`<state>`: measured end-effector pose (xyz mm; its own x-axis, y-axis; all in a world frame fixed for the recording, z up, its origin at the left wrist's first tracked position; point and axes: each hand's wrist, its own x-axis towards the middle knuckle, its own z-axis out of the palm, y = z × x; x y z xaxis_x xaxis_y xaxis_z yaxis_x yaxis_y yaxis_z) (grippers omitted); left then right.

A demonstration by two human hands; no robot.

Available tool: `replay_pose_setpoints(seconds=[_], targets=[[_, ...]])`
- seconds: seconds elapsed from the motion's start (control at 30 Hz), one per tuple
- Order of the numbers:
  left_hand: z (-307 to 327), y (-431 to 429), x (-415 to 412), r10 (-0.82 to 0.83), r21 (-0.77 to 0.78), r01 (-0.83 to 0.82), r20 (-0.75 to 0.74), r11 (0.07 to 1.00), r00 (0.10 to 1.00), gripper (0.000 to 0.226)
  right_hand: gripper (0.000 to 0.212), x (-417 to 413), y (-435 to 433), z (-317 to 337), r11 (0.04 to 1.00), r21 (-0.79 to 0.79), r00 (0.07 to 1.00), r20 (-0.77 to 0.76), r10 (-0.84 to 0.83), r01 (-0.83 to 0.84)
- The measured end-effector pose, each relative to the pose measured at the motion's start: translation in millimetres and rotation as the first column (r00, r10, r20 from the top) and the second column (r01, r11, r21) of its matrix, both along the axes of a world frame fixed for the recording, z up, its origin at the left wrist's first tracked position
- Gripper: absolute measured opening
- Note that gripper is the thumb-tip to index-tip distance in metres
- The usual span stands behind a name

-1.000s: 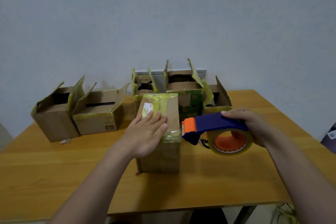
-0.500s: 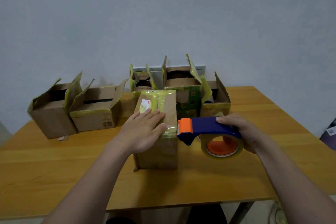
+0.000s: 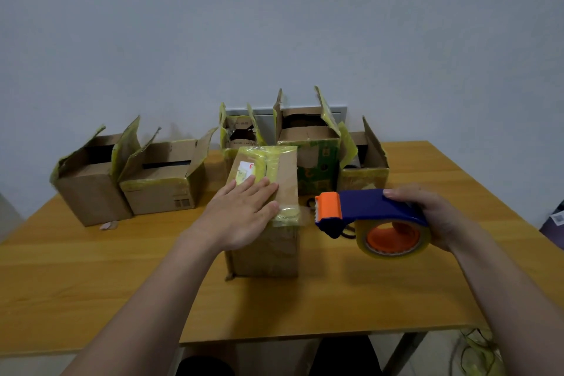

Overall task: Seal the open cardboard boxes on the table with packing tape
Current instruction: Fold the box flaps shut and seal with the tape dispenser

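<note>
At the middle of the wooden table (image 3: 91,284), pressing down flat with the left hand (image 3: 241,217) on top of the closed box (image 3: 265,256), fingers straight and together over the yellowish tape running across the lid. Standing upright with flaps down, tape folded over the near top edge. Over on the right, gripping the tape dispenser (image 3: 366,207) in the right hand (image 3: 427,217), one digit laid along the blue top, the rest curled round behind the tape roll (image 3: 393,239). Held up off the table, orange cutter end pointing left, just beside the top right corner of the closed box; possibly a thin clear strip bridging the gap, too faint to call. Behind, lined up along the wall (image 3: 274,40): a far-left open box (image 3: 91,192), touching a second open box (image 3: 161,192), then a small open box (image 3: 241,134), a green-printed open box (image 3: 317,174) and a right-hand open box (image 3: 363,181), all with flaps up
</note>
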<state>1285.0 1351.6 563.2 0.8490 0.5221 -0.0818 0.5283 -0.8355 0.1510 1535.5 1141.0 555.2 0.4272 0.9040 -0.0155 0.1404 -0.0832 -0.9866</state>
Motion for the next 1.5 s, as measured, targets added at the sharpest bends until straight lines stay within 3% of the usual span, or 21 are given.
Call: replay_pose_setpoints(seconds=[0.23,0.33,0.47,1.03,1.1,1.17,1.2,1.3,1.5], targets=[[-2,-1,-1,-0.004,0.031,0.004,0.005,1.0,1.0,0.059,0.046,-10,15,22,0.995,-0.1,0.973,0.228,0.022,0.001],[-3,0,-1,-0.006,0.029,0.006,0.001,1.0,1.0,0.071,0.047,-18,26,41,0.988,-0.157,0.939,0.34,0.051,0.003],[-4,0,0,0.005,0.038,-0.005,0.009,0.999,1.0,0.059,0.05,-30,42,64,0.971,-0.235,0.873,0.482,0.076,0.045],[3,-1,5,0.027,-0.014,-0.027,-0.017,1.0,1.0,0.058,0.043,-56,53,98,0.938,-0.317,0.733,0.67,0.117,0.141],[3,-1,5,0.033,-0.007,-0.033,-0.021,0.999,0.999,0.057,0.044,-61,52,97,0.924,-0.339,0.642,0.751,0.153,0.176],[5,0,5,0.033,-0.027,-0.033,-0.025,0.999,0.999,0.057,0.043,-73,51,82,0.871,-0.417,0.412,0.864,0.29,0.261],[5,0,5,0.029,-0.036,-0.03,-0.027,0.999,0.999,0.057,0.041,-77,49,68,0.855,-0.442,0.368,0.869,0.331,0.273],[6,-3,5,0.053,-0.041,-0.052,0.01,0.998,0.999,0.056,0.041,-75,45,42,0.855,-0.448,0.451,0.84,0.301,0.264],[6,-16,34,0.196,0.057,-0.201,0.09,0.978,0.976,0.072,0.045,-64,49,43,0.884,-0.264,0.453,0.889,0.067,0.385]])
